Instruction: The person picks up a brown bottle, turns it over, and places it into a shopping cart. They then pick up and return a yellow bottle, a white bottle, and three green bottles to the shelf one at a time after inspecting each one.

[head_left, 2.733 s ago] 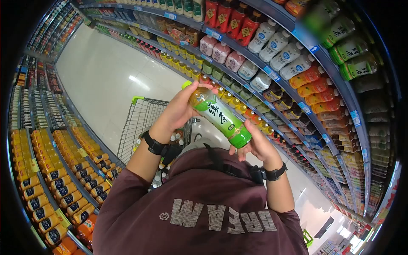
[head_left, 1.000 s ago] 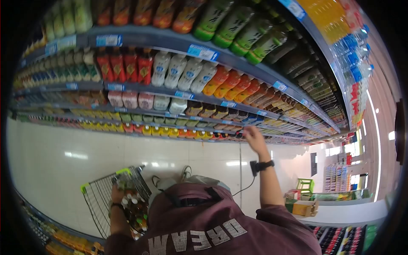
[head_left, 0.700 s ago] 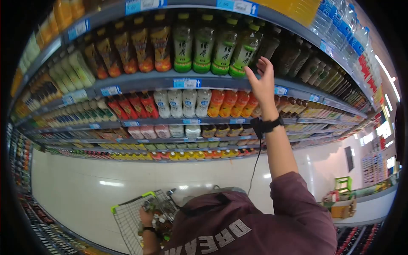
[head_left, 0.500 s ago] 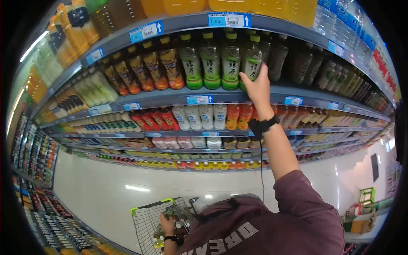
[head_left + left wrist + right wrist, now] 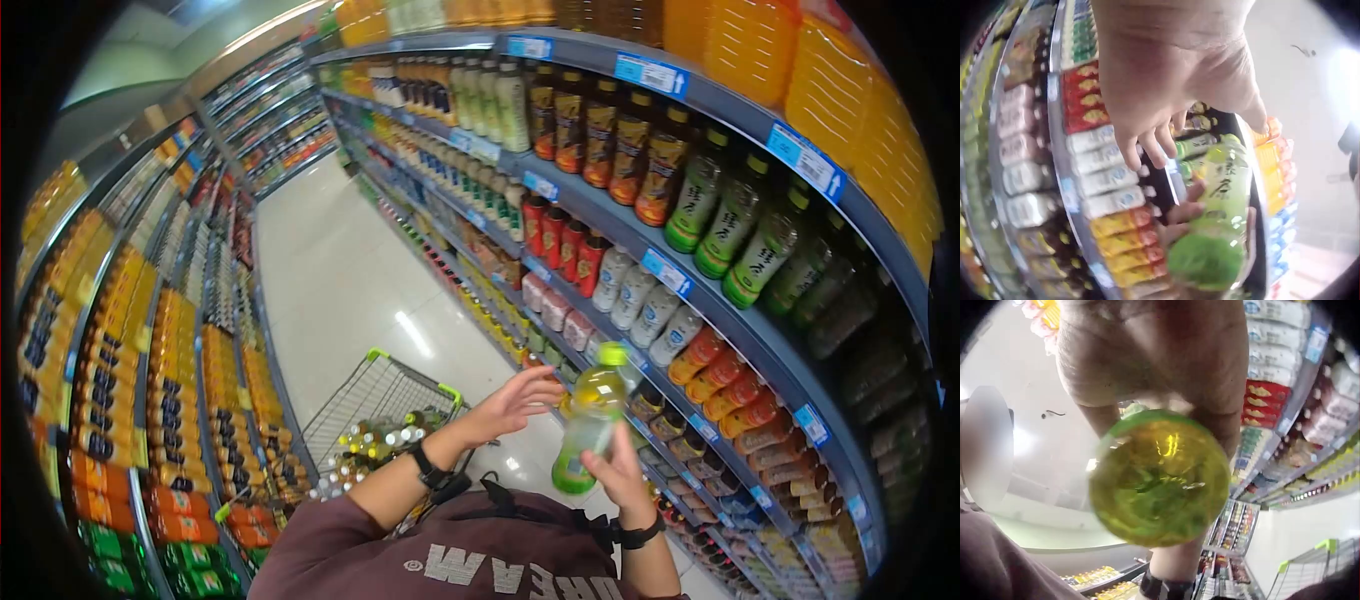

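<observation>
In the head view my right hand (image 5: 625, 475) grips a green tea bottle (image 5: 592, 435) with a lime green cap, held tilted in front of my chest. My left hand (image 5: 508, 402) is raised just left of the bottle's upper part, fingers extended and holding nothing. From the left wrist, the palm of my left hand (image 5: 1175, 81) appears above the bottle (image 5: 1219, 206), with right-hand fingers (image 5: 1188, 215) wrapped round its side. The right wrist view looks straight at the bottle's round base (image 5: 1160, 481), under the heel of my right hand (image 5: 1154, 353).
A shopping cart (image 5: 345, 395) holding several bottles (image 5: 385, 440) stands to my left. Drink shelves (image 5: 640, 250) run along the right, where similar green tea bottles (image 5: 755, 245) stand in a row. Another stocked shelf (image 5: 150, 400) lines the left side, with pale floor (image 5: 340, 270) between.
My right hand has taken a green tea bottle off the shelf and brought it down before my chest. My left hand has come up from the cart towards it. The view has turned left.
</observation>
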Tool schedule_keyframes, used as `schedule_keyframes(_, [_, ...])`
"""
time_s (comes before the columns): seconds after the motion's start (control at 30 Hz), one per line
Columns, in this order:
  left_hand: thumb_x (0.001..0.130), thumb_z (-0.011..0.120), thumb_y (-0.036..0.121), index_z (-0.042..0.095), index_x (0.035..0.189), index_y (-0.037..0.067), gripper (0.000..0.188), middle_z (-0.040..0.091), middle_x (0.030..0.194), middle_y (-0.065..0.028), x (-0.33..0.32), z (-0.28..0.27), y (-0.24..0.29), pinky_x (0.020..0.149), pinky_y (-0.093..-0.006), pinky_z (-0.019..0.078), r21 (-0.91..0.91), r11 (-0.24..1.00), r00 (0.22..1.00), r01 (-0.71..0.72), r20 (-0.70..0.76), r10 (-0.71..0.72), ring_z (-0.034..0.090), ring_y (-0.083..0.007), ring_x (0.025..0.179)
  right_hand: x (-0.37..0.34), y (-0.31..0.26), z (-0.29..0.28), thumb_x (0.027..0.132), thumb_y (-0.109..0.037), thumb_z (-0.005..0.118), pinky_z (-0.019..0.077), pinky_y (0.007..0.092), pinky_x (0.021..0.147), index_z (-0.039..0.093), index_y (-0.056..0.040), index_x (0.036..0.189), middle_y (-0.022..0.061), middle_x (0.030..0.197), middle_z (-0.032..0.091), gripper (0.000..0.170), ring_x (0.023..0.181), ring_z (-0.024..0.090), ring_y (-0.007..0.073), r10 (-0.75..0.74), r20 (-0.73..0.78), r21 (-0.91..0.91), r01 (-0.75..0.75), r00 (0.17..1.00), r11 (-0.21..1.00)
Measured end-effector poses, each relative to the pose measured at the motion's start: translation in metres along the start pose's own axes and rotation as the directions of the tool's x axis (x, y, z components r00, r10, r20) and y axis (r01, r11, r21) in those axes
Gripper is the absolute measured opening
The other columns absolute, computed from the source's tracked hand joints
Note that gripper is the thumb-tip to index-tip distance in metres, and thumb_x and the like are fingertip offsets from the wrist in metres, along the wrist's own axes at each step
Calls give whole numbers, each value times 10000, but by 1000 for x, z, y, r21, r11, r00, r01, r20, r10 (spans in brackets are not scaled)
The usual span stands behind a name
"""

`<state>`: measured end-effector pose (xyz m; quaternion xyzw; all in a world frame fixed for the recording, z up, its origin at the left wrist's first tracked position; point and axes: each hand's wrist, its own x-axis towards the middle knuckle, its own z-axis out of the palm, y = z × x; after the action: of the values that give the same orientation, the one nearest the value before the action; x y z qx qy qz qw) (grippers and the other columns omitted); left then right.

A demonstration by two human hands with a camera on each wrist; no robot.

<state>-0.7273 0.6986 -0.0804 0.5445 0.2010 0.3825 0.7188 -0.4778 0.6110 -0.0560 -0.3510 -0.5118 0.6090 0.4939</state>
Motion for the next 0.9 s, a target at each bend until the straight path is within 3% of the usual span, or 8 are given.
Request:
schedule_keyframes(0.17, [992, 667, 314, 419, 1481, 76, 598, 640, 1269, -122, 24, 49, 9, 1115, -446, 449, -414, 909, 997, -48, 32, 68, 618, -259, 1229, -2, 12, 9, 950, -353, 695, 505, 436, 1024, 309, 5, 1539, 182, 1350, 594, 790, 1175, 650, 308, 258, 438, 286, -406, 861, 868])
schedule_keyframes(0.27, [999, 655, 221, 615, 1090, 81, 172, 673, 991, -56, 19, 56, -14, 910, -369, 574, -530, 848, 949, 12, -260, -176, 695, -206, 982, -2, 42, -11, 996, -284, 631, 544, 471, 990, 290, -9, 1547, 195, 1369, 579, 704, 1137, 677, 364, 334, 512, 298, -528, 791, 795])
schedule_keyframes(0.33, [997, 666, 221, 621, 1080, 75, 174, 665, 980, -37, 13, 63, -32, 861, -336, 555, -501, 866, 879, 8, -410, -245, 670, -174, 942, -9, 60, -23, 1045, -178, 556, 583, 459, 930, 282, -28, 1548, 193, 1355, 583, 592, 1111, 691, 400, 439, 488, 322, -623, 754, 713])
schedule_keyframes(0.5, [1009, 664, 239, 605, 1059, 88, 170, 650, 993, -3, -18, 53, -84, 821, -310, 502, -324, 942, 636, -90, -746, -196, 601, -118, 887, -13, 68, -7, 926, -95, 736, 569, 366, 843, 400, -42, 1427, 152, 1175, 656, 605, 1037, 686, 239, 358, 194, -226, -314, 913, 922])
schedule_keyframes(0.57, [1011, 663, 253, 570, 1144, 88, 231, 644, 1043, -4, -32, 48, -91, 854, -321, 503, -413, 884, 572, -218, -788, -227, 596, -114, 913, -11, 60, 3, 848, -141, 825, 551, 357, 846, 433, -43, 1398, 146, 1118, 672, 683, 1070, 665, 222, 362, 191, -573, -195, 913, 796])
schedule_keyframes(0.7, [1005, 661, 264, 459, 1345, 78, 437, 555, 1229, -37, -59, 59, -83, 998, -375, 456, -559, 808, 723, -187, -635, -272, 543, -171, 1149, -10, 83, 13, 845, -164, 828, 557, 376, 802, 463, -43, 1368, 109, 1079, 675, 649, 946, 689, 219, 307, 223, -834, 18, 925, 552])
schedule_keyframes(0.77, [1014, 651, 299, 368, 1454, 86, 565, 482, 1378, -66, -77, 55, -91, 1089, -409, 415, -506, 854, 754, -120, -606, -253, 470, -200, 1306, -8, 96, 3, 862, -200, 818, 573, 390, 755, 459, -53, 1369, 113, 1049, 679, 638, 886, 713, 248, 479, 234, -506, -315, 846, 803])
schedule_keyframes(0.9, [1059, 569, 391, 401, 1506, 126, 546, 473, 1470, -95, -113, 43, -91, 1130, -401, 384, -461, 886, 815, 45, -496, -299, 455, -199, 1363, -14, 90, 3, 956, -232, 683, 586, 374, 720, 442, -57, 1378, 141, 1002, 650, 517, 838, 710, 269, 611, 358, 97, -679, 706, 727])
